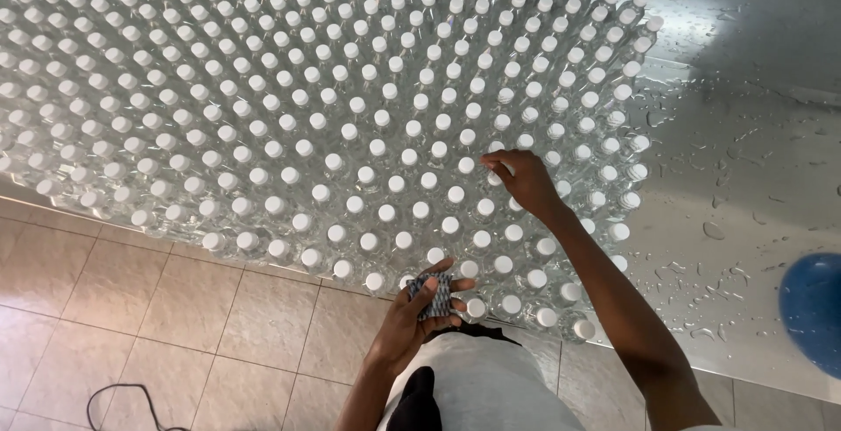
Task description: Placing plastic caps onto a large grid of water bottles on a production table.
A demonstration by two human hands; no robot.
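Lower centre of frame: left hand clasps a small stack of patterned labels, long axis upright, pointing toward the bottles. Centre right: right hand pinches one white cap among upright clear bottles on a wet steel table.

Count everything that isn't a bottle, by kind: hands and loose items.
Hands: 2, left hand and right hand
patterned bundle, held in the left fingers: 1
blue round object: 1
black cable on the floor: 1
Total: 5
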